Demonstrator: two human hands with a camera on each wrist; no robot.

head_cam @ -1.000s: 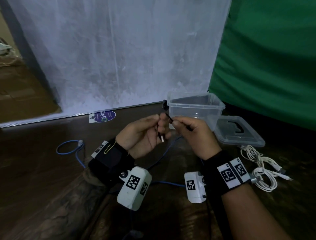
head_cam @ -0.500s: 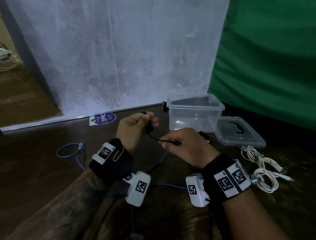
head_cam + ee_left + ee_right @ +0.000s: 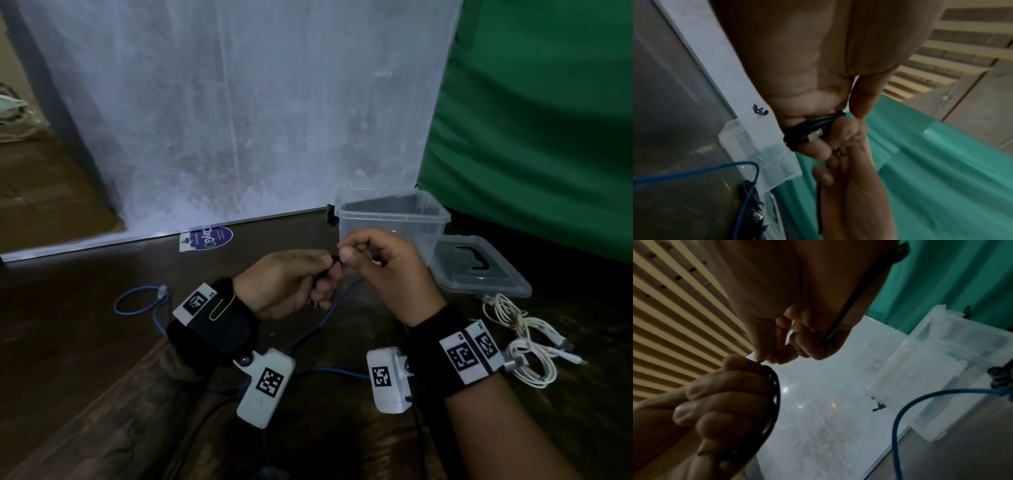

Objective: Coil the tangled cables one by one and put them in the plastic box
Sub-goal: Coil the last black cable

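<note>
**Winding the thin black cable**

My left hand [image 3: 287, 284] curls round the black cable [image 3: 774, 395] coil, above the table beside the plastic box [image 3: 394, 219]. My right hand [image 3: 383, 270] pinches its free strand. It seems light, springy, slippery; I'd grip across the loops.

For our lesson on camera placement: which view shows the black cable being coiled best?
The right wrist view: the black cable shows as stacked loops around the left hand, with the right hand feeding the strand. The left wrist view shows a tight bundle with a metal plug. The head view shows only a dark sliver between the hands.
</note>
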